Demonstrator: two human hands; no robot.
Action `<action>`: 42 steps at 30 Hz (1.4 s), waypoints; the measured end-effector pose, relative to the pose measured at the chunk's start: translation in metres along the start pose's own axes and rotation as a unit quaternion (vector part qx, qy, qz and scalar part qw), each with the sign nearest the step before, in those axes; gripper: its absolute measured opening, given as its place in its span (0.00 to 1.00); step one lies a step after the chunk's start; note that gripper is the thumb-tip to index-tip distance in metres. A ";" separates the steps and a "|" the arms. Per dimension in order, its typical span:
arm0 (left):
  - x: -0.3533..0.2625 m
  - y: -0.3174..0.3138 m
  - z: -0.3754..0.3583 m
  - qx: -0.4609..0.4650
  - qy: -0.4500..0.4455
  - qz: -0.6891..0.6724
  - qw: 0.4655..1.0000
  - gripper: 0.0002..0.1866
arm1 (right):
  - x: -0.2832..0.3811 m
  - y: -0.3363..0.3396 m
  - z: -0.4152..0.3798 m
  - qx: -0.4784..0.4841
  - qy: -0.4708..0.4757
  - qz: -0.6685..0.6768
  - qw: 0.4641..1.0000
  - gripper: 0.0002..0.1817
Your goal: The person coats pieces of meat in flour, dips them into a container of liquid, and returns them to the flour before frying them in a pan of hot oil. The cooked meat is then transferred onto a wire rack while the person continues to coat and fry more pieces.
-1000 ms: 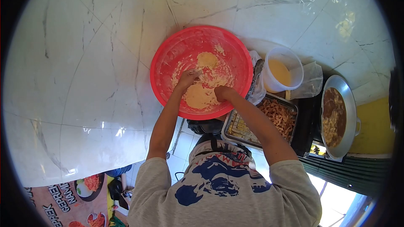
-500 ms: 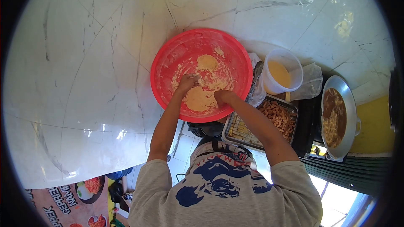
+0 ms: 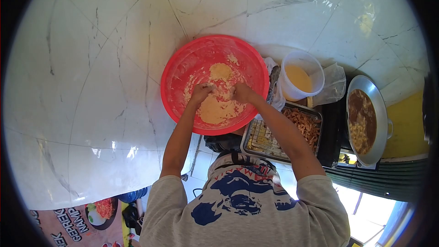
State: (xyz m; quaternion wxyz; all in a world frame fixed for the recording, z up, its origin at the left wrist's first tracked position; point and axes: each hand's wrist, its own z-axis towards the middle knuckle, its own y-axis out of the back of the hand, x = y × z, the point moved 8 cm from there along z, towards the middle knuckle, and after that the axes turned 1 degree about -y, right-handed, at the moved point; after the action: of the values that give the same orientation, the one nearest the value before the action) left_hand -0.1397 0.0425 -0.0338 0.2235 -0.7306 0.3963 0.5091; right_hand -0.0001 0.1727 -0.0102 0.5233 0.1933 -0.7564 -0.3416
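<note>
Both hands are inside a wide red basin (image 3: 170, 96) with flour dusted over its floor and walls. My left hand (image 3: 201, 93) has its fingers drawn together, with a pale floury bit at the tips too small to name. Facing it a short way off, my right hand (image 3: 243, 93) is curled, and something pale shows at its fingertips. Below the hands lies a broad patch of yellowish flour (image 3: 214, 110). A smaller flour mound (image 3: 221, 71) sits beyond them, and crumbly pieces are scattered between.
Right of the basin stand a clear tub (image 3: 311, 64) of yellowish mixture and a metal tray (image 3: 249, 148) with a rack and browned fried strips (image 3: 302, 126). Farther right, a large pan (image 3: 383, 110) holds brown oil with pieces frying. White marbled tiles (image 3: 114, 64) surround the basin.
My right hand has lifted from the basin's near right side and moved inward, close to my left hand. My left hand stays in nearly the same place. The whole view has shifted slightly.
</note>
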 end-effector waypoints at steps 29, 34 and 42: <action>-0.051 -0.045 -0.062 -0.464 -0.043 0.068 0.882 0.16 | -0.001 0.018 -0.015 -0.540 -0.181 0.231 0.789 0.04; -0.058 -0.030 -0.042 -0.280 -0.119 -0.059 0.951 0.13 | 0.006 0.049 -0.017 -0.279 -0.053 0.201 0.938 0.11; -0.075 -0.057 -0.043 -0.108 -0.116 -0.114 0.981 0.10 | 0.036 0.058 -0.053 -0.072 0.075 0.236 0.966 0.14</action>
State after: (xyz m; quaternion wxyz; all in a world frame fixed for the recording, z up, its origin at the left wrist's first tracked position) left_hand -0.0820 0.0709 0.0478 0.2438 -0.7265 0.2245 0.6019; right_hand 0.0395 0.1725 0.0663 0.6573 -0.0041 -0.7122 -0.2465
